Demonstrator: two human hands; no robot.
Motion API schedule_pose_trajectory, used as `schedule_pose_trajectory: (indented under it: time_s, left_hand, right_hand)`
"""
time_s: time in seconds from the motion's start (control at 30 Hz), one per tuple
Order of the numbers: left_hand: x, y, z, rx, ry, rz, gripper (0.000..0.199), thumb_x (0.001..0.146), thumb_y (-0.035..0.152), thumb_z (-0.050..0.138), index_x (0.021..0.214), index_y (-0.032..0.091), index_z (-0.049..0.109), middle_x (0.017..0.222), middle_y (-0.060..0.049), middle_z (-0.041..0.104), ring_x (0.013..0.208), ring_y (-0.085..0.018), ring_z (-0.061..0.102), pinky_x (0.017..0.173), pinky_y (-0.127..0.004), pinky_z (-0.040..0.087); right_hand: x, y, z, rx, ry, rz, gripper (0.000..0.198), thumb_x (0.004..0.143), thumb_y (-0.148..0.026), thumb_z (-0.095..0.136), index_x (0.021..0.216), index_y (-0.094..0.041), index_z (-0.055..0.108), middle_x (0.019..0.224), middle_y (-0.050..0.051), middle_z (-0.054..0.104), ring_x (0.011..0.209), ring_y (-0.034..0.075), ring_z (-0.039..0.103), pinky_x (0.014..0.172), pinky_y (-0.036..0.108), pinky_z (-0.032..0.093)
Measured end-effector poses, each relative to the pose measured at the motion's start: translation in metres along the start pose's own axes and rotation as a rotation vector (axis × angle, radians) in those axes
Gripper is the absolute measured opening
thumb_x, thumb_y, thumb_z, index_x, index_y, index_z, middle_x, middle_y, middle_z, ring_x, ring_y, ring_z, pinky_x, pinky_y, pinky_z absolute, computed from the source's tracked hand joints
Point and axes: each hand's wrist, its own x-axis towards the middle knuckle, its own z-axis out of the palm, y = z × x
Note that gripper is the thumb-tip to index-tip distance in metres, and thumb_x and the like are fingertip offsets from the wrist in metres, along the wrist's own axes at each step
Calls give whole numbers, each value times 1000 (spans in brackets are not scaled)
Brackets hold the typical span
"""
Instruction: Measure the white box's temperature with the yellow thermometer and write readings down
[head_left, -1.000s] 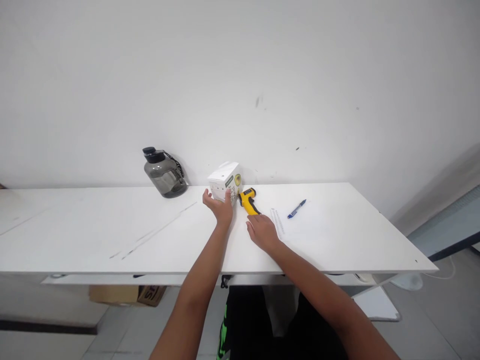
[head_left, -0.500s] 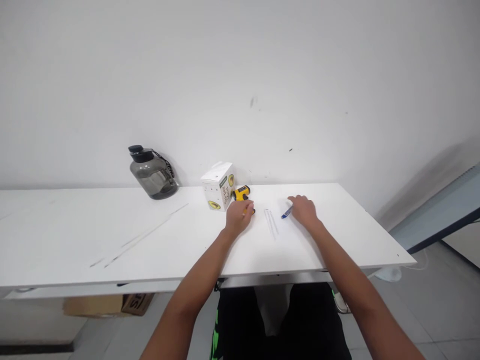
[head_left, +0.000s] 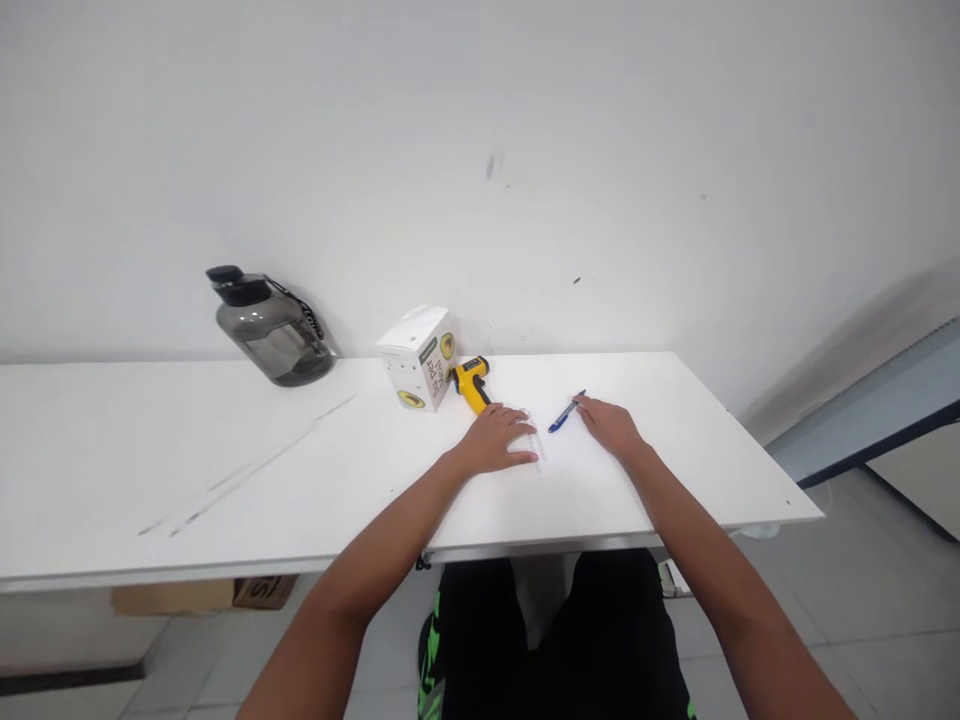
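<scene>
My left hand (head_left: 501,438) lies palm down with its fingers spread, resting over lines of small handwriting (head_left: 543,455). Whether the writing is on a white sheet or on the tabletop itself is hard to make out. Just beyond these fingers is a yellow and black infrared thermometer gun (head_left: 472,384), lying on its side with its handle toward me. My right hand (head_left: 609,424) has its fingertips closed at the upper end of a blue pen (head_left: 564,415), which slants down to the left.
A white box with avocado pictures (head_left: 420,360) stands behind the thermometer. Farther left, a large grey translucent bottle (head_left: 277,335) leans against the wall. The white table (head_left: 247,430) ends at the right; below it a cardboard box (head_left: 180,597) sits on the floor.
My left hand has come off the thermometer's handle, spread its fingers and moved right onto the writing. More of the pen shows beside my right fingertips. The view has shifted slightly.
</scene>
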Motion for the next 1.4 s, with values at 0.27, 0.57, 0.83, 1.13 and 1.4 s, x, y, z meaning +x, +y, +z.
schedule_pose_trajectory:
  time_s: [0.27, 0.57, 0.83, 1.13, 1.4]
  left_hand:
    - [-2, 0, -1, 0, -3, -7, 36, 96, 46, 46, 120, 28, 64, 138, -7, 60, 130, -21, 53, 118, -47, 24]
    - [1, -6, 6, -11, 14, 0, 32, 96, 39, 43, 118, 27, 65, 136, -4, 62, 128, -18, 54, 119, -45, 23]
    - [2, -4, 5, 13, 18, 2, 33, 97, 32, 40, 117, 26, 65, 134, -5, 63, 126, -18, 56, 118, -46, 26]
    - [1, -1, 3, 5, -2, -15, 35, 97, 34, 39, 119, 27, 65, 135, -5, 62, 129, -19, 53, 119, -45, 24]
    - [1, -1, 2, -4, -20, -26, 36, 96, 35, 38, 120, 28, 65, 138, -4, 60, 131, -19, 52, 119, -46, 23]
  right_hand:
    - [-4, -13, -2, 58, -24, 120, 41, 97, -24, 35, 134, -21, 52, 84, 6, 72, 75, 21, 66, 63, 29, 39]
    - [-9, -13, -16, 535, 419, 163, 37, 95, -44, 41, 122, -24, 56, 99, 7, 72, 82, 21, 67, 71, 31, 46]
    - [-44, -68, -20, 846, 68, -54, 24, 86, -48, 56, 91, -25, 59, 67, -3, 59, 60, 15, 54, 60, 28, 42]
    - [-48, -78, -5, 1053, -35, 37, 25, 76, -42, 65, 91, -22, 68, 86, 3, 70, 73, 17, 59, 68, 31, 46]
    - [-49, -80, -12, 918, -84, 77, 14, 74, -31, 56, 68, -21, 65, 70, 1, 64, 70, 17, 55, 65, 30, 42]
